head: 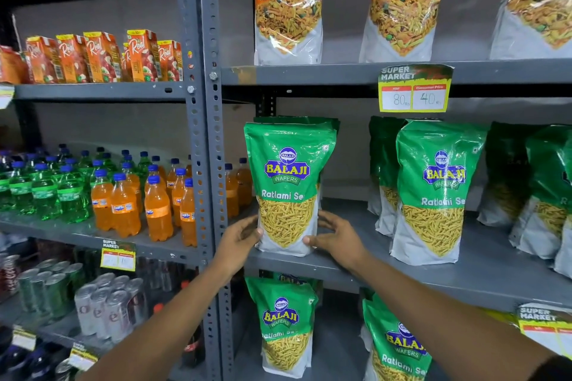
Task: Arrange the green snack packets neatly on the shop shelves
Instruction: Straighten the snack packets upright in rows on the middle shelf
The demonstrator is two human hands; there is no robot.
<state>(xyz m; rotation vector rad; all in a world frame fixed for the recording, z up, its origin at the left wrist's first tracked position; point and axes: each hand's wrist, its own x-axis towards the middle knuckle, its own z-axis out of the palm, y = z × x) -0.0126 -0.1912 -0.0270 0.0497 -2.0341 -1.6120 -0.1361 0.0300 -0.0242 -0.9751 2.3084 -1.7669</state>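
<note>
Packet [289, 189] held upright at middle shelf [340, 266] front-left edge | left hand [240, 238] and right hand [339, 238] pressed on its lower sides | neighbouring packets [433, 192] stood but uneven; lower shelf judged undone.

Rightmost green packet [561, 195] is cut off by the frame edge; lower price tag [118, 255] unreadable.

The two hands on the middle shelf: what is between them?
In the head view, one upright green snack packet stands between the left hand and right hand, each pressed against a lower side of it.
</note>
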